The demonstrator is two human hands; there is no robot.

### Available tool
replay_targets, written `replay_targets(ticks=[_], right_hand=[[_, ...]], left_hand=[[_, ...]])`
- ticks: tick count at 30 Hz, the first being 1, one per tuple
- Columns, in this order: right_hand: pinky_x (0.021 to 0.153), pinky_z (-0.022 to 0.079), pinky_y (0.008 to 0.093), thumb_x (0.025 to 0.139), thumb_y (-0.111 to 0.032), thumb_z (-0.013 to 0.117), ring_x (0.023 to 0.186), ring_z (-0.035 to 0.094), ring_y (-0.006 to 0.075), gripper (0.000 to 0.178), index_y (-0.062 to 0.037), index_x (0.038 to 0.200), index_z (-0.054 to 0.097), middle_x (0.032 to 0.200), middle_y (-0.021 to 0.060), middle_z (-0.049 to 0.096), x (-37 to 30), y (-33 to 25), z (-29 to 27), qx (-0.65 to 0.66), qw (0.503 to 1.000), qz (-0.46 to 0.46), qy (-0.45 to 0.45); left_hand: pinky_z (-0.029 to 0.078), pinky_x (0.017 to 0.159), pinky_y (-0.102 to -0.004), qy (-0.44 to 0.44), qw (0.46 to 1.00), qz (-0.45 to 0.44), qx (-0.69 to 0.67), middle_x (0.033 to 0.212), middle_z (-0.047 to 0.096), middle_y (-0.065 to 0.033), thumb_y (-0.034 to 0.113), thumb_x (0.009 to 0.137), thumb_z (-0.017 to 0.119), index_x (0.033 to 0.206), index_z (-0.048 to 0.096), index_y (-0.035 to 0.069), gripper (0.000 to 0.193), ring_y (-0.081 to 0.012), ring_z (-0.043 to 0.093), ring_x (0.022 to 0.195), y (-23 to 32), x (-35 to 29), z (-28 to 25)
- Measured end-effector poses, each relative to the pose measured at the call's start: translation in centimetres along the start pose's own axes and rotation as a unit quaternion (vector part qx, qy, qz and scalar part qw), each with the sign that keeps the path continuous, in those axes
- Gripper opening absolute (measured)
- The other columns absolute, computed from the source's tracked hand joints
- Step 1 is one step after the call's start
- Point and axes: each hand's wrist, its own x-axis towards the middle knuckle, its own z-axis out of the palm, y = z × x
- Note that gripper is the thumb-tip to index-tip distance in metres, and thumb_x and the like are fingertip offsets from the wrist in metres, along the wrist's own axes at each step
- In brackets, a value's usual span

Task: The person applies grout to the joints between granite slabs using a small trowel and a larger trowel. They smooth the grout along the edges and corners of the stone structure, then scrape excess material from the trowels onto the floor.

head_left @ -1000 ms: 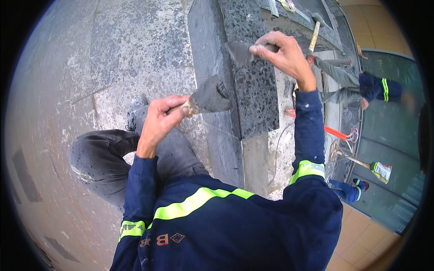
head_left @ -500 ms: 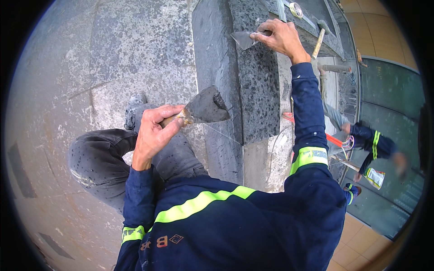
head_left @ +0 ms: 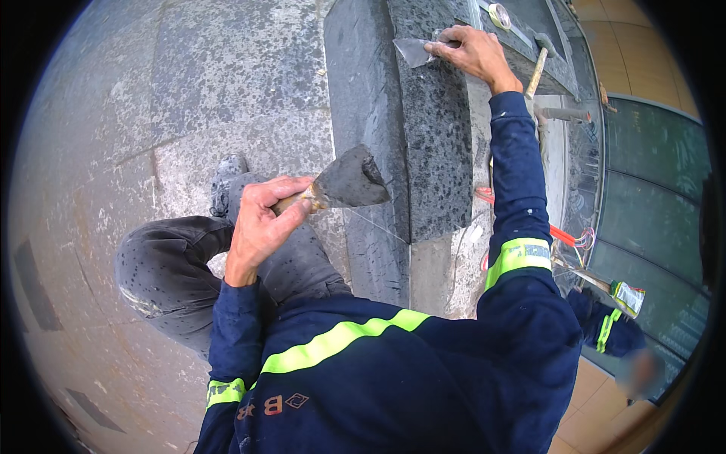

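Observation:
My left hand [head_left: 261, 219] is closed round the short handle of a wide putty knife [head_left: 349, 181]. Dark grey paste coats its blade, which hangs over the grey stone edging [head_left: 370, 121]. Farther off, my right hand [head_left: 476, 57] pinches a smaller putty knife [head_left: 414, 53], its grey blade pointing left. That blade is over the far part of the dark speckled stone slab [head_left: 439, 144]; whether it touches the stone I cannot tell. The fingers partly hide its handle.
A roll of tape [head_left: 499, 16] and a mallet [head_left: 538, 68] with a pale handle lie at the far right. Beyond my right arm are orange-red tubing [head_left: 563, 236], a small packet [head_left: 628, 298] and a co-worker's dark sleeve [head_left: 616, 331]. Mottled paving [head_left: 227, 76] spreads leftward.
My right hand has shifted slightly farther away with its putty knife. The left hand's putty knife stays nearly still. At the right, the co-worker has moved nearer the lower edge.

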Motion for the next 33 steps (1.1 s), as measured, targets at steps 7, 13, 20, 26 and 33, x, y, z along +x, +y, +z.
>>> replay_targets(ticks=[7, 13, 20, 26, 33], right_hand=[[0.092, 0.060, 0.0467, 0.096, -0.070, 0.078, 0.099, 0.081, 0.0277, 0.062, -0.0128, 0.116, 0.089, 0.102, 0.0101, 0.085, -1.0, 0.2, -1.1, -0.059, 0.995, 0.075, -0.012], [0.090, 0.062, 0.0443, 0.101, -0.054, 0.081, 0.096, 0.079, 0.0216, 0.042, -0.0138, 0.111, 0.087, 0.099, 0.0062, 0.082, -7.5, -4.3, -6.0, 0.427, 0.894, -0.027, -0.133], [0.087, 0.057, 0.0380, 0.098, -0.036, 0.089, 0.096, 0.072, 0.0176, 0.034, -0.0044, 0.110, 0.084, 0.101, 0.0050, 0.076, -10.0, -6.9, -7.0, 0.398, 0.886, -0.052, -0.232], [0.110, 0.047, 0.0527, 0.100, -0.070, 0.074, 0.103, 0.075, 0.0239, 0.053, -0.0223, 0.118, 0.086, 0.115, 0.0029, 0.079, -4.6, -2.1, -4.0, 0.050, 0.998, 0.007, 0.024], [0.098, 0.044, 0.0571, 0.100, -0.071, 0.073, 0.103, 0.074, 0.0253, 0.054, -0.0210, 0.116, 0.087, 0.111, -0.0026, 0.079, 1.3, -0.8, -2.6, -0.061, 0.997, -0.051, 0.018]], left_hand=[[0.057, 0.084, -0.0303, -0.007, 1.000, -0.002, -0.018, 0.103, 0.082, -0.0119, 0.004, 0.092, 0.075, 0.125, 0.080, -0.010, 0.035, -0.0152, 0.074, 0.092, 0.0, -0.1, -0.1], [0.051, 0.067, -0.0277, -0.031, 0.993, -0.032, -0.111, 0.099, 0.081, -0.0051, 0.008, 0.096, 0.074, 0.129, 0.083, -0.004, 0.036, -0.0085, 0.064, 0.076, -0.6, 2.8, 1.0], [0.049, 0.065, -0.0283, -0.079, 0.986, 0.064, -0.136, 0.090, 0.076, -0.0045, 0.011, 0.092, 0.076, 0.127, 0.083, -0.004, 0.039, -0.0103, 0.064, 0.074, 0.0, 3.9, 2.2], [0.049, 0.071, -0.0298, -0.024, 0.997, 0.080, -0.002, 0.088, 0.073, -0.0098, 0.007, 0.089, 0.076, 0.123, 0.081, -0.006, 0.038, -0.0138, 0.065, 0.077, 1.5, 0.3, -0.2], [0.051, 0.070, -0.0311, -0.008, 0.998, 0.050, 0.025, 0.090, 0.076, -0.0116, 0.003, 0.087, 0.075, 0.120, 0.082, -0.007, 0.036, -0.0151, 0.069, 0.077, 0.5, 0.2, -0.6]])
